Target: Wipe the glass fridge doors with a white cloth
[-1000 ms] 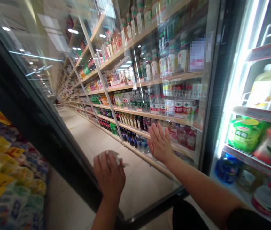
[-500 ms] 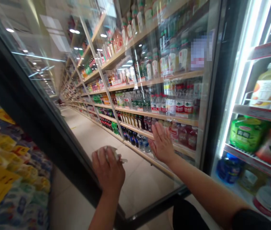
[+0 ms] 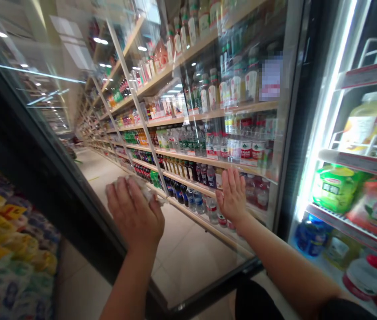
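An open glass cooler door (image 3: 188, 249) swings out in front of me, with store shelves seen through it. My left hand (image 3: 134, 214) presses a crumpled white cloth (image 3: 148, 194) flat against the glass near the door's lower left. Farther right, my right hand (image 3: 232, 196) lies flat on the glass with its fingers stretched upward and holds nothing. The cloth shows only at the fingertips of the left hand.
The door's dark frame (image 3: 35, 169) runs diagonally at left. Lit cooler shelves (image 3: 355, 222) at right hold green bags, jars and bottles. Yellow and blue packets (image 3: 8, 249) fill a display at lower left. A tiled aisle (image 3: 191, 258) lined with drink shelves shows through the glass.
My left hand has slid the cloth up and to the left across the glass. The right hand has shifted slightly right and stays flat on the door.
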Demonstrator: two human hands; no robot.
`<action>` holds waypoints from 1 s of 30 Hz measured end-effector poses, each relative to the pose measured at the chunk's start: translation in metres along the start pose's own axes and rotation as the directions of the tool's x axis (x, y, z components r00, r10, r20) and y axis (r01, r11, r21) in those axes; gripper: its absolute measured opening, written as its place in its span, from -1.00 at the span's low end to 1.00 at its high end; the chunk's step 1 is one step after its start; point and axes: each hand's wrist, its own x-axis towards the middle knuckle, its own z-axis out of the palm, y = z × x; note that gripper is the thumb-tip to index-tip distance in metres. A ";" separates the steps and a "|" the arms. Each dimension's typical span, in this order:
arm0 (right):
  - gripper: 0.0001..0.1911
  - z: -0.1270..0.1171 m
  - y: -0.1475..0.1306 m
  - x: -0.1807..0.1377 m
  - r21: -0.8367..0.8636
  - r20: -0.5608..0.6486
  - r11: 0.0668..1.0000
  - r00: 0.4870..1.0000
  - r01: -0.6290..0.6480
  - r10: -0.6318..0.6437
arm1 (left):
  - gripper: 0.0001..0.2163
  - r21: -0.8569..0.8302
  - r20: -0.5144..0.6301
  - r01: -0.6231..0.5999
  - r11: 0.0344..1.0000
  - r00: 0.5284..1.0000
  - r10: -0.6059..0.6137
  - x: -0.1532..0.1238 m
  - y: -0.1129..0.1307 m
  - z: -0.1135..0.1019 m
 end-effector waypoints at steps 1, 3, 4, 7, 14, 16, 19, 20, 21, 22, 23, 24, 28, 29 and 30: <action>-0.25 0.000 0.000 0.000 -0.003 -0.007 1.000 1.000 0.006 -0.006 | -0.31 -0.003 0.005 -0.029 1.000 1.000 0.029 -0.004 0.006 0.002; -0.25 -0.001 0.001 0.000 -0.003 -0.010 1.000 1.000 0.011 -0.011 | -0.33 -0.016 0.028 -0.132 0.991 0.991 0.132 -0.012 0.014 0.006; -0.25 -0.001 0.001 0.000 -0.001 -0.007 1.000 1.000 0.008 -0.008 | -0.34 -0.028 0.041 -0.181 0.983 0.982 0.182 -0.011 0.015 0.006; -0.25 -0.001 0.001 0.000 0.015 0.004 1.000 1.000 -0.006 0.006 | -0.39 -0.058 0.056 -0.194 0.979 0.979 0.198 0.015 0.006 0.004; -0.25 0.000 0.001 -0.001 0.019 0.010 1.000 1.000 -0.007 0.007 | -0.40 -0.061 0.038 -0.140 0.988 0.989 0.143 0.050 0.020 0.010; -0.25 0.000 0.002 -0.001 0.020 0.009 1.000 1.000 -0.003 0.003 | -0.42 -0.148 0.092 -0.289 0.946 0.948 0.304 0.035 0.034 0.016; -0.25 0.000 0.002 -0.001 0.026 0.005 1.000 1.000 0.004 -0.004 | -0.46 -0.206 0.170 -0.396 0.895 0.886 0.432 0.036 0.033 0.018; -0.26 0.000 0.002 -0.001 0.025 0.003 1.000 1.000 0.005 -0.005 | -0.46 -0.183 0.166 -0.381 0.906 0.897 0.410 0.044 0.027 0.016; -0.26 0.000 0.002 -0.001 0.021 0.002 1.000 1.000 0.005 -0.005 | -0.46 -0.149 0.149 -0.346 0.927 0.918 0.366 0.055 0.019 0.014; -0.26 -0.001 0.001 -0.001 0.015 0.001 1.000 1.000 0.005 -0.005 | -0.45 -0.114 0.128 -0.297 0.948 0.942 0.311 0.066 0.012 0.011; -0.26 -0.001 0.001 -0.001 0.010 0.000 1.000 1.000 0.004 -0.004 | -0.44 -0.085 0.105 -0.242 0.967 0.963 0.250 0.077 0.006 0.008; -0.26 -0.001 0.001 -0.001 0.008 0.001 1.000 1.000 0.003 -0.003 | -0.44 -0.066 0.085 -0.189 0.980 0.977 0.195 0.084 0.004 0.007; -0.25 -0.001 0.000 -0.002 0.011 0.000 1.000 1.000 -0.004 0.004 | -0.44 -0.133 0.105 -0.252 0.958 0.958 0.267 0.076 0.023 0.013; -0.25 -0.001 0.000 -0.002 0.010 0.000 1.000 1.000 -0.004 0.004 | -0.46 -0.167 0.122 -0.327 0.930 0.929 0.348 0.070 0.030 0.017; -0.25 -0.001 0.000 -0.002 0.008 0.001 1.000 1.000 -0.006 0.006 | -0.47 -0.191 0.136 -0.393 0.899 0.897 0.421 0.066 0.035 0.019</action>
